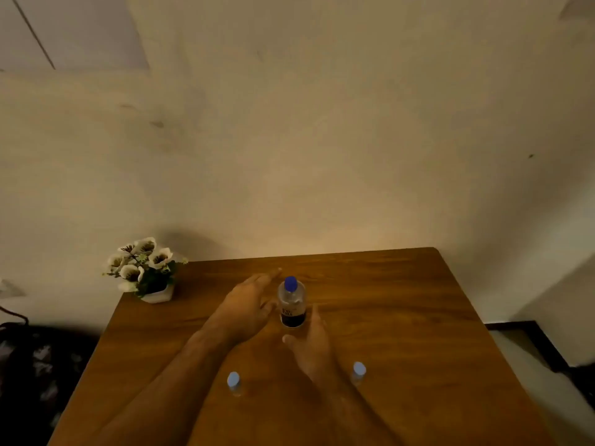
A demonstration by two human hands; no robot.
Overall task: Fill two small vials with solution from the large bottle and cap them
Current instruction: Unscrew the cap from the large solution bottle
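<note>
A large clear bottle [291,302] with a blue cap and a dark label stands upright in the middle of the wooden table [402,317]. My left hand [249,300] is stretched out flat just left of the bottle, fingers apart, holding nothing. Just in front of the bottle and slightly right of it lies my right hand [310,341], open, its fingertips close to the bottle's base. Two small clear vials with pale blue caps stand upright nearer to me: one at the left [233,383] beside my left forearm, one at the right [358,372] beside my right wrist.
A small white pot of artificial white flowers [145,272] stands on the table's far left corner. A plain wall rises behind the table. The table's right edge drops to a light floor; dark clutter lies to the left.
</note>
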